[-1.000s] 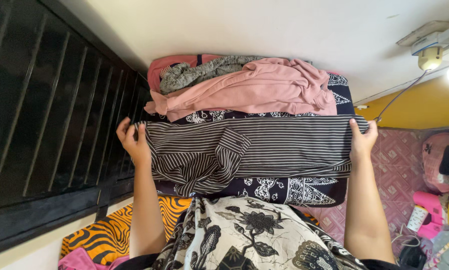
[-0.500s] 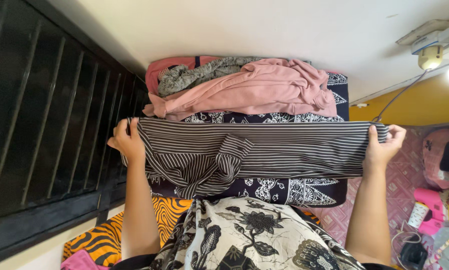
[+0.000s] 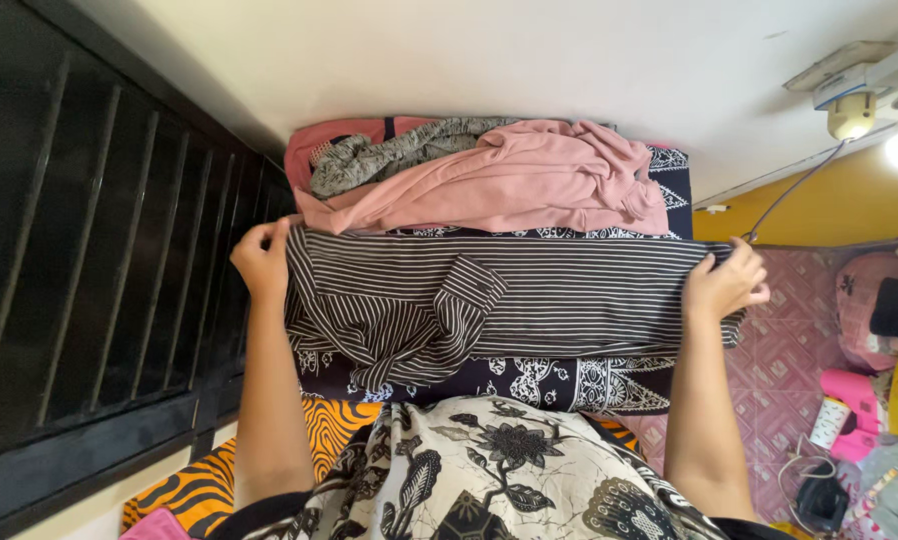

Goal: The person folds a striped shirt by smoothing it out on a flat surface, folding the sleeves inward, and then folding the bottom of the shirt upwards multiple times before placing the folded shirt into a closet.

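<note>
A black garment with thin white stripes is stretched flat across a dark blue patterned cloth. My left hand pinches its left end near the black bars. My right hand grips its right end. One striped sleeve is folded in across the middle. Just beyond the striped garment lies a heap with a pink garment and a grey patterned piece on top.
Black window bars run along the left. An orange and black striped cloth lies at the lower left. On the right a pink patterned floor mat holds pink containers and other clutter. My lap is covered by a floral black and cream cloth.
The striped garment was pulled taut and lifted slightly, then lowered again. My right hand swung out to the right and came back in; my left hand rose a little.
</note>
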